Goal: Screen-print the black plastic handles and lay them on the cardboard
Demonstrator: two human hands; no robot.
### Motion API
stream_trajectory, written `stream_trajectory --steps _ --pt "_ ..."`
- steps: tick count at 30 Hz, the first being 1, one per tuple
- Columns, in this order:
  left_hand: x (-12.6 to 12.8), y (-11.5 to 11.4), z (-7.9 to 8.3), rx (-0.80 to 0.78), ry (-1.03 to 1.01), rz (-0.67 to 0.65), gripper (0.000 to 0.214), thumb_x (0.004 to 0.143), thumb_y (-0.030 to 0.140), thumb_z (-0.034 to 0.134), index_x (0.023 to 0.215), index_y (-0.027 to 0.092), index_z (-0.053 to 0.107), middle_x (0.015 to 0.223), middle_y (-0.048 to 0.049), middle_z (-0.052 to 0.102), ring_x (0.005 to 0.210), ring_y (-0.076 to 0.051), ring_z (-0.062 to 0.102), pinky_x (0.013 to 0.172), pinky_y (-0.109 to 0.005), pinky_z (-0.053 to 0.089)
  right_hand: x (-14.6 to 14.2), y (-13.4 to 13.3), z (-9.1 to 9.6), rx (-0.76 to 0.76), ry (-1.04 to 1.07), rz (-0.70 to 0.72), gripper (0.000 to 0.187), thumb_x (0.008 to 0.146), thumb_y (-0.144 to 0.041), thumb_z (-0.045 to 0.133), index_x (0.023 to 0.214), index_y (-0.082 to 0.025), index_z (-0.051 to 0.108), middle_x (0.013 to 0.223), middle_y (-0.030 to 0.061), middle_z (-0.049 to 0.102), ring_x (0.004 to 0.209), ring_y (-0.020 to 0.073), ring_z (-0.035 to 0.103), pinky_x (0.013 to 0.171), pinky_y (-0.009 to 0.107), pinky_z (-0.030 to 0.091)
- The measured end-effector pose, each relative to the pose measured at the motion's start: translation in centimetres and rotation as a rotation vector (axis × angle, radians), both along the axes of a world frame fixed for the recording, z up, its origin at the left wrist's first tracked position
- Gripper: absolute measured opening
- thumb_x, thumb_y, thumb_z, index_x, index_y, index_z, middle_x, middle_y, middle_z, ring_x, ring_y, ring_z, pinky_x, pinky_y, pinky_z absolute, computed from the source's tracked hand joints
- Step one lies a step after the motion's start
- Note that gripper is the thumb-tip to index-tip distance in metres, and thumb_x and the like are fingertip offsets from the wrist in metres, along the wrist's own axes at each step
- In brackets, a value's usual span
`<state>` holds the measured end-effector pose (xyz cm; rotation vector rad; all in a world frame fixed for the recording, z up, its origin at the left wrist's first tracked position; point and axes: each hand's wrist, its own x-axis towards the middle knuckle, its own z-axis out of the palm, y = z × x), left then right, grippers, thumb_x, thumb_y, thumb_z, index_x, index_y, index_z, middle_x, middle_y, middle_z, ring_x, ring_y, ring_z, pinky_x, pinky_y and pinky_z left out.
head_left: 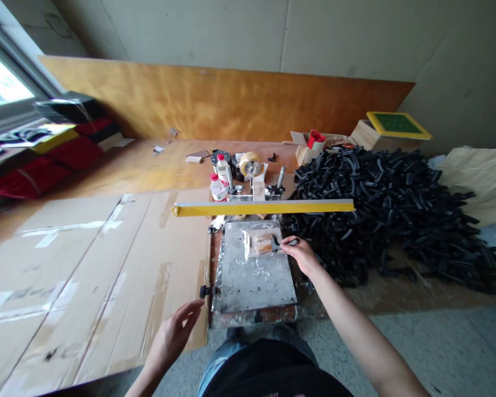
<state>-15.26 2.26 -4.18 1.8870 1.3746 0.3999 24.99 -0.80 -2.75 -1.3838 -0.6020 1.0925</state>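
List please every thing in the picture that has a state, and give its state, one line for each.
right hand: closed on a black curved piece over the metal plate
left hand: open, holds nothing, near the plate's corner
yellow-framed screen: raised above the plate
black pieces: heaped loosely on the right
white bottles: upright, red caps on

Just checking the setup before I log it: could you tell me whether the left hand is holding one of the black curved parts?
No, the left hand is open and empty over the cardboard sheet, well apart from the black parts pile.
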Motion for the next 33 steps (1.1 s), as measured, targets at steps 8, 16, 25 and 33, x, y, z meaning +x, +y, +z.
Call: stream_trajectory --steps 8,16,25,33 --pt "-2.4 2.2 -1.7 -0.103 -0.086 0.132 0.037 0.079 0.056 0.056 0.097 0.03 0.073 0.1 0.0004 0.077 0.093 -0.024 0.073 0.077 -0.03 0.057 -4.5 6.4 -0.9 -0.252 -0.512 0.038 0.043 0.06 -0.041 0.081 0.093 -0.021 0.063 0.093 0.0023 0.07 0.087 0.0211 0.067 0.077 0.031 0.053" --pt "0.0 1.7 -3.0 -0.14 -0.158 0.222 0.043 0.081 0.059 0.055 0.102 0.025 0.07 0.105 -0.0034 0.076 0.097 -0.023 0.071 0.085 -0.032 0.055 -1.7 4.9 -1.0 -0.539 -0.986 0.17 0.055 0.073 -0.062 0.07 0.108 -0.02 0.064 0.114 0.0103 0.067 0.106 0.0256 0.063 0.086 0.031 0.048" --pt "-2.0 -3.5 -5.8 0.344 0.19 -0.067 0.067 0.084 0.053 0.058 0.144 0.027 0.044 0.15 -0.0106 0.047 0.136 -0.027 0.046 0.11 -0.044 0.04 -0.9 5.1 -1.8 0.076 -1.398 0.408 0.051 0.094 -0.036 0.055 0.143 -0.025 0.046 0.145 0.0062 0.05 0.137 0.0249 0.04 0.113 0.041 0.031" --pt "-5.6 -6.9 -10.8 0.464 0.665 -0.125 0.071 0.089 0.02 0.044 0.155 0.026 0.02 0.159 -0.0086 0.031 0.149 -0.028 0.017 0.119 -0.055 0.015 -3.6 7.7 -4.5 -0.019 -1.417 0.614 0.069 0.093 -0.049 0.052 0.153 -0.023 0.029 0.157 0.0077 0.031 0.146 0.0305 0.025 0.116 0.054 0.02"
